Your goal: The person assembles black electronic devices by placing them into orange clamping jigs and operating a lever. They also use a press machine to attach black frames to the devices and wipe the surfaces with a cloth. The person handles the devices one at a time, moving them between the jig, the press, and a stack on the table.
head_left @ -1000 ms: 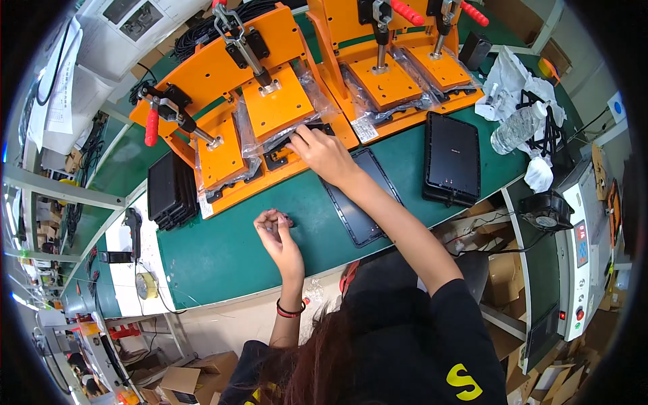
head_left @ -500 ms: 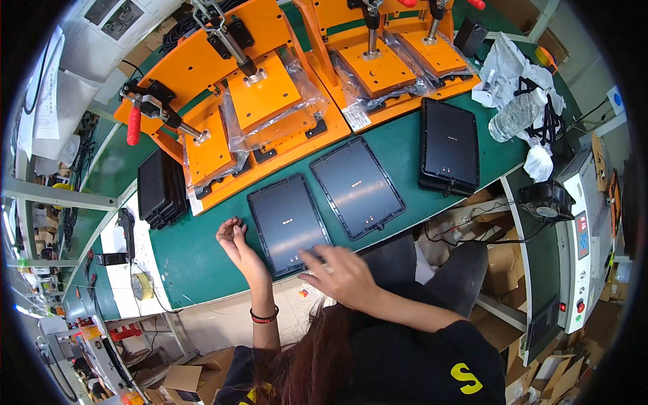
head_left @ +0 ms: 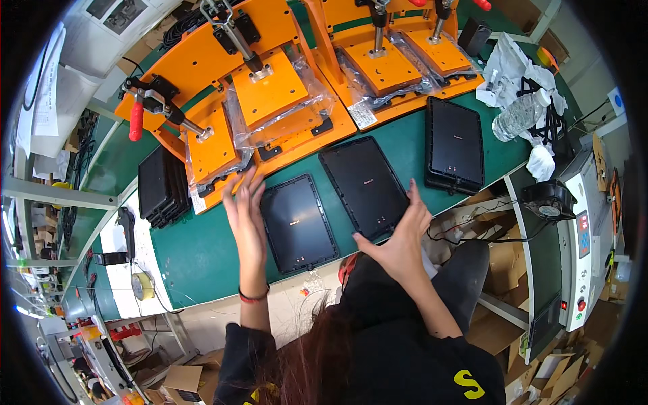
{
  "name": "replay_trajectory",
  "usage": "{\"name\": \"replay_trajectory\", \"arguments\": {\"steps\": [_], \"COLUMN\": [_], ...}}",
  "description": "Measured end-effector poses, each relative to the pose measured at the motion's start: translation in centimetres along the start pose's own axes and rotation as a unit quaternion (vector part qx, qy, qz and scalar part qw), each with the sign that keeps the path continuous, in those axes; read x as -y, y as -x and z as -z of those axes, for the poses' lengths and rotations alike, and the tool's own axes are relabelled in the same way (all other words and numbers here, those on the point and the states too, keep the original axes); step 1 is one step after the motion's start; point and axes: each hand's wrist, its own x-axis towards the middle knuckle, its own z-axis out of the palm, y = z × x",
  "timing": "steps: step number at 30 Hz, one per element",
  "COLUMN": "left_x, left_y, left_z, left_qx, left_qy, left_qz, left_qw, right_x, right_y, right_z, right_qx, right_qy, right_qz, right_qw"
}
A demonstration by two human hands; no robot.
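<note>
Two flat black plastic panels lie side by side near the front of the green table. My right hand (head_left: 402, 237) grips the near end of the right panel (head_left: 368, 183), thumb at its near edge and fingers along its right side. That panel looks slightly tilted. My left hand (head_left: 246, 210) is open beside the left panel (head_left: 295, 219), its fingers extended along the far left corner; whether they touch it I cannot tell. A stack of similar black panels (head_left: 453, 145) is to the right of both.
Orange clamp presses (head_left: 270, 94) with metal levers and clear film stand behind the panels. More black panels (head_left: 162, 189) are stacked at the left. A clear plastic bottle (head_left: 520, 116) lies at the right among white wrapping (head_left: 503, 71). A black fan (head_left: 548, 200) sits beyond the table's right edge.
My right hand has moved from the left panel to the right panel and taken hold of it. My left hand has reached farther forward. The left panel has shifted slightly right.
</note>
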Motion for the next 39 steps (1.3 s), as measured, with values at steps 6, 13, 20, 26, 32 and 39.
{"name": "replay_trajectory", "arguments": {"steps": [6,13,20,26,32,39], "left_x": [-1.1,-1.5,-0.8,-0.2,0.0,1.3], "left_y": [-6.4,-6.6,-7.5,-7.8,-8.5,-7.9], "left_z": [-0.2,-0.7,-1.3,-3.0,-3.5,-5.6], "left_qx": [0.085,0.091,0.093,0.148,0.164,0.140], "left_qy": [0.327,0.403,0.457,0.528,0.472,0.363], "left_qz": [0.173,0.160,0.189,0.213,0.298,0.189], "left_qw": [0.925,0.896,0.864,0.809,0.813,0.902], "right_x": [1.6,4.6,6.5,6.2,7.3,7.2], "right_y": [-0.5,-6.1,-5.9,-6.0,-5.9,-7.1], "right_z": [-0.2,-6.6,-7.7,-8.4,-8.4,-9.6], "right_qx": [0.024,-0.056,-0.072,-0.081,-0.083,-0.100], "right_qy": [-0.133,-0.024,-0.005,0.023,0.009,0.029], "right_qz": [0.011,0.111,0.106,0.119,0.116,0.119], "right_qw": [0.991,0.992,0.992,0.989,0.990,0.987]}}
